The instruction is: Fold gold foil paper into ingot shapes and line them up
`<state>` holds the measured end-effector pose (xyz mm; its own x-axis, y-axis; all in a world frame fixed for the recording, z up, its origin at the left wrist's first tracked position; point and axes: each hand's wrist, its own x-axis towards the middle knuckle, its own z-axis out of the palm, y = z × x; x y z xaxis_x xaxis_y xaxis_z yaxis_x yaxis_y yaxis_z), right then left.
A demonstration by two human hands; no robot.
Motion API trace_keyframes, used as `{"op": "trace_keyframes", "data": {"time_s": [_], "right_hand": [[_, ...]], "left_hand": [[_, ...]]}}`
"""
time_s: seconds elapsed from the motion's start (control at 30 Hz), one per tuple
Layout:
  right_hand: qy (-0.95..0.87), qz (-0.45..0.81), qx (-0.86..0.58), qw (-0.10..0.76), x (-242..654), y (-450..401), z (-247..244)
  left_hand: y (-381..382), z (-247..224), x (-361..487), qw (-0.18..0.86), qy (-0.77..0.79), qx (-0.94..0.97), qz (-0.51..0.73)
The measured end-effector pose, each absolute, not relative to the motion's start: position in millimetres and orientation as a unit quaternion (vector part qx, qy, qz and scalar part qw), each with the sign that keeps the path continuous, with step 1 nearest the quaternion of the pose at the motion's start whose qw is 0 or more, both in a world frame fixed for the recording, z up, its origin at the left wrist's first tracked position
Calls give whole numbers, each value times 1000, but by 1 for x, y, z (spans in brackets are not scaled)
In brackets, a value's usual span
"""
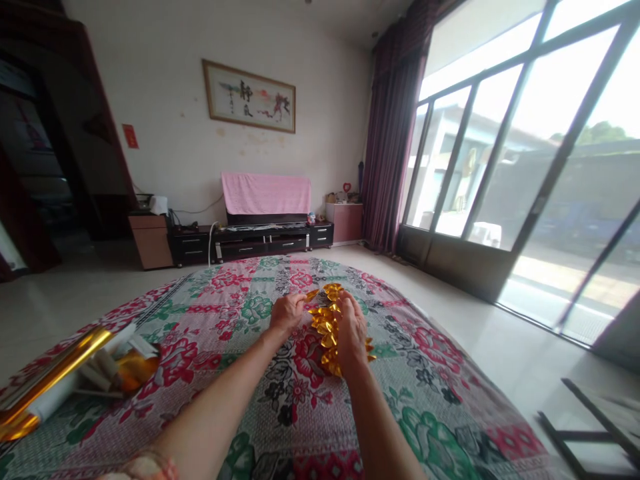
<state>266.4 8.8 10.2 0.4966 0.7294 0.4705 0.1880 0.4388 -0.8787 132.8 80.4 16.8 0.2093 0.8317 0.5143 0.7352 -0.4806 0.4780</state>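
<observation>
My left hand [288, 313] is closed, its thumb and fingers pinching a small folded gold foil paper piece [312, 294] above the cloth. Several more shiny folded gold paper pieces [327, 327] lie in a cluster running away from me on the flowered tablecloth [260, 360]. Along the right side of that cluster is my right hand [353, 328], turned on edge with the fingers stretched out and the palm towards the pieces. It partly hides some of them, and a few gold tips show to the right of it.
At the table's left lie a gold foil roll [65, 377] and a container [120, 377] with white and gold paper. Beyond the table stand a low black cabinet [265, 248] and a pink-covered screen [265, 193]. A dark-framed stool [590, 427] is at lower right, by glass doors [500, 173].
</observation>
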Motion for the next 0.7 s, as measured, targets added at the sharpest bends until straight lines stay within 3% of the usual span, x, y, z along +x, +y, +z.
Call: {"op": "trace_keyframes", "data": {"time_s": [0.7], "right_hand": [[-361, 260, -489, 751, 265, 8, 14]], "left_hand": [[102, 9, 151, 100, 440, 852, 265]]}}
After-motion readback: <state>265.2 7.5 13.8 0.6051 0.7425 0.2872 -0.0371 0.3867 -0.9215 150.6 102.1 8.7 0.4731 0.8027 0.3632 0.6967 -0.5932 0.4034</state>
